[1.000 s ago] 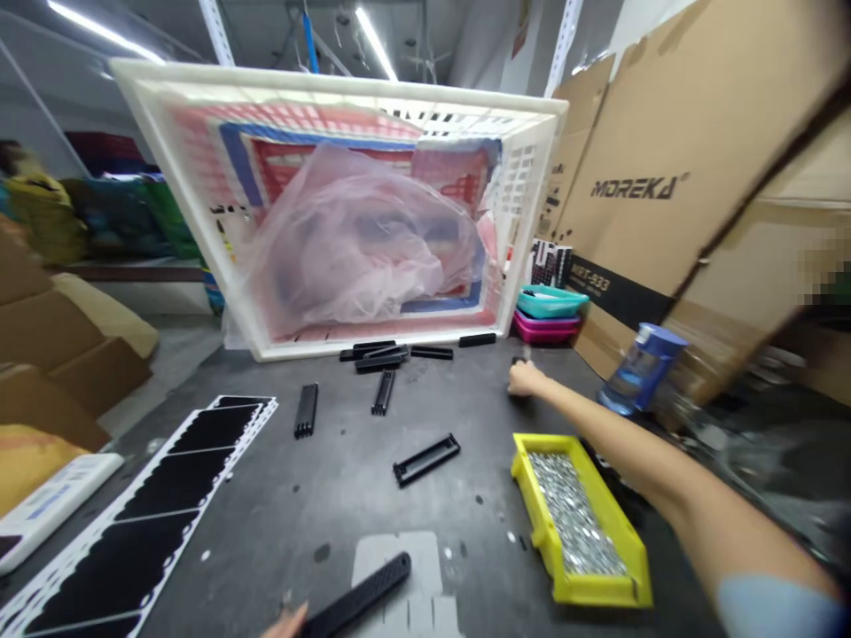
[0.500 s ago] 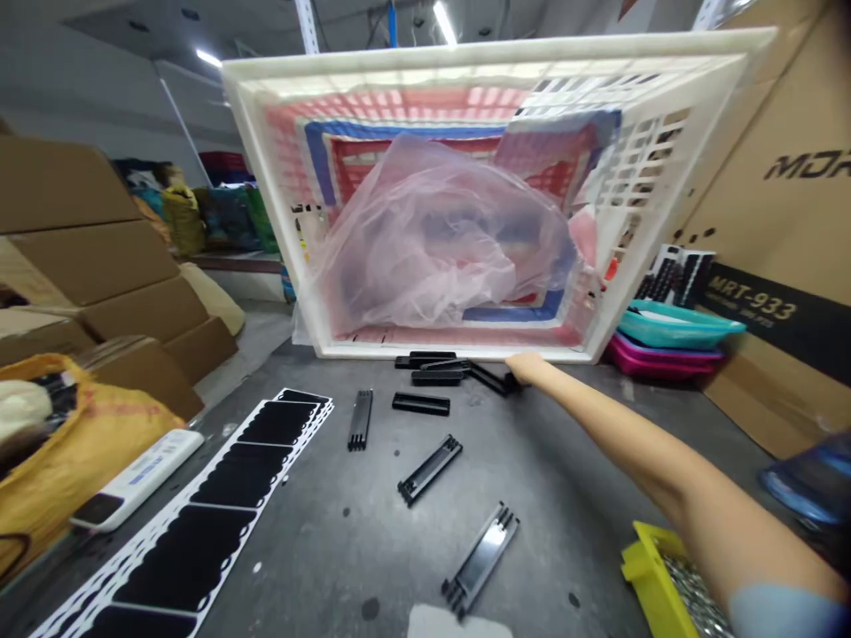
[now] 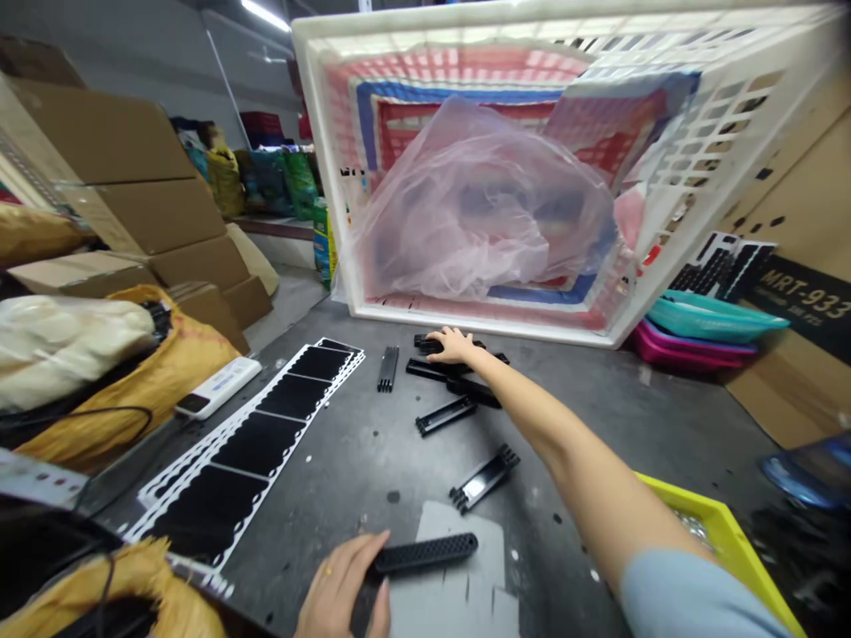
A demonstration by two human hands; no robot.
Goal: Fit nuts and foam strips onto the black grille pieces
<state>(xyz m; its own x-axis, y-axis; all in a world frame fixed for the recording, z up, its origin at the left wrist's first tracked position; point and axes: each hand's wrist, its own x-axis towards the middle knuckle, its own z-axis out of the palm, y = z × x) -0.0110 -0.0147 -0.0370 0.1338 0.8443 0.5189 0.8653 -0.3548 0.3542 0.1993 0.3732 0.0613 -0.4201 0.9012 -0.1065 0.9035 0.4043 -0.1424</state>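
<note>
Right hand [image 3: 453, 346] moved onto black rails [image 3: 439, 370], open; left hand [image 3: 340, 585] seemingly grips a bar [image 3: 425, 553]

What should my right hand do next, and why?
Probably close the right hand on one of the black plastic strips beneath it: its fingers rest on that small pile in front of the white plastic crate, while the left hand is occupied at the ribbed black bar.
</note>
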